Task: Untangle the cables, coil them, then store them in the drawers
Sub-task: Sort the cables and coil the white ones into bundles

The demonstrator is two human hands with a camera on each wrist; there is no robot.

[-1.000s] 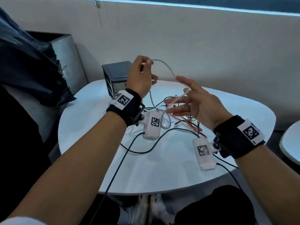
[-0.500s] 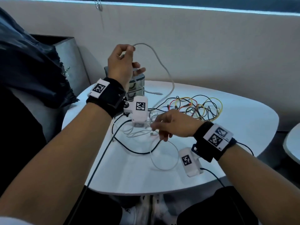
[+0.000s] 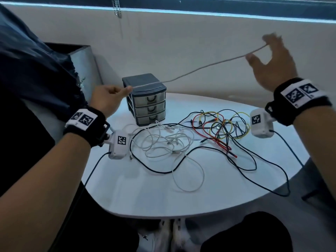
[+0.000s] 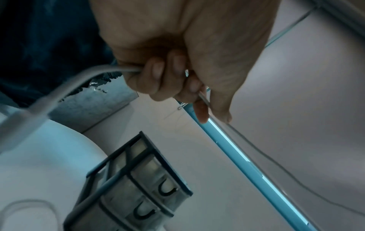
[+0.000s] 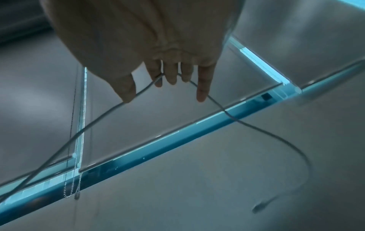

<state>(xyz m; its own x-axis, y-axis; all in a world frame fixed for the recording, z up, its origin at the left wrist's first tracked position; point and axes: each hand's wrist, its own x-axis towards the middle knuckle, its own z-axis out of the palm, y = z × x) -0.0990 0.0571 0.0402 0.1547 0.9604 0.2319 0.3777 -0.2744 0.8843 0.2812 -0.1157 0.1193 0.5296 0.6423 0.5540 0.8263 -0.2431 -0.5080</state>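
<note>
Now the white cable (image 3: 198, 68) runs nearly straight through the air between both hands, where half a second ago it arched down from the raised left hand to the right hand low over the table. The left hand (image 3: 107, 99) has dropped to beside the small drawer unit (image 3: 145, 99) and grips the cable in curled fingers (image 4: 158, 73), thumb and forefinger pinching it where it leaves the fist. The right hand (image 3: 272, 62) has swung up and far out to the right; its fingers (image 5: 169, 75) are nearly straight, with the cable threaded between them and its free end (image 5: 258, 207) dangling below. On the round white table (image 3: 138, 195) the tangle of white cables (image 3: 163, 142) lies in front of the drawer unit, and the red, yellow and black leads (image 3: 218, 130) lie to its right. All three drawers are closed.
</note>
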